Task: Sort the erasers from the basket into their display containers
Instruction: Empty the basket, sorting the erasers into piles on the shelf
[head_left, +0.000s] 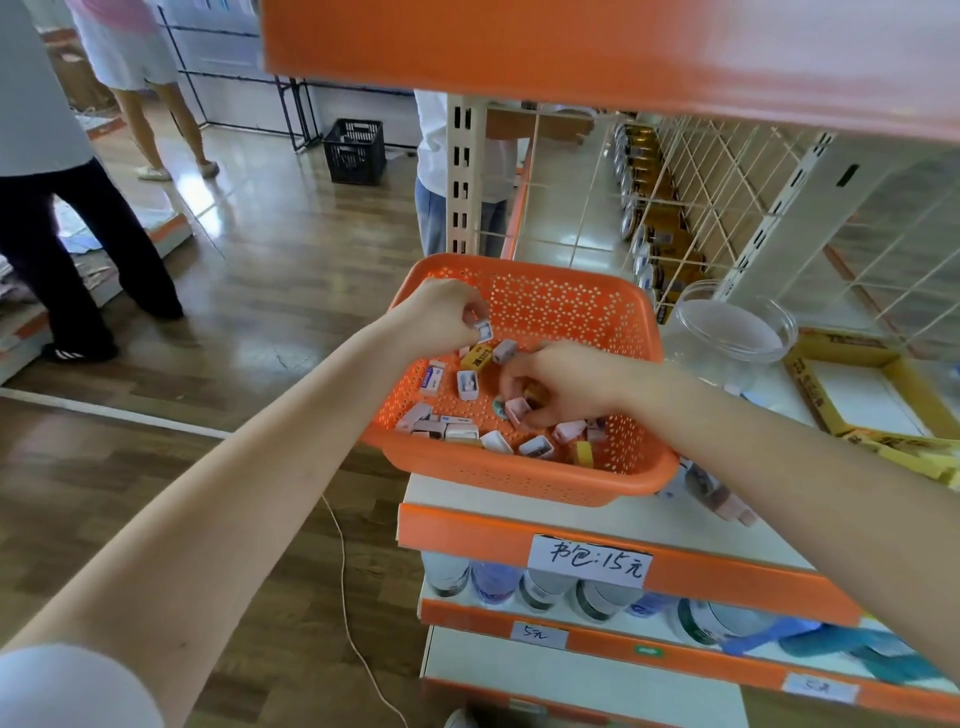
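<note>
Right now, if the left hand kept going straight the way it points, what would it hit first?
Most likely the orange basket's far wall. The left hand, pinching a small grey eraser, points across it; nothing shows between, though depth is unclear.

The basket (519, 486) sat on the shelf (623, 519) beneath the left hand (441, 312) and right hand (561, 382), erasers (467, 384) lying in it, the jar (727, 332) and box (810, 395) right of the right hand.
</note>
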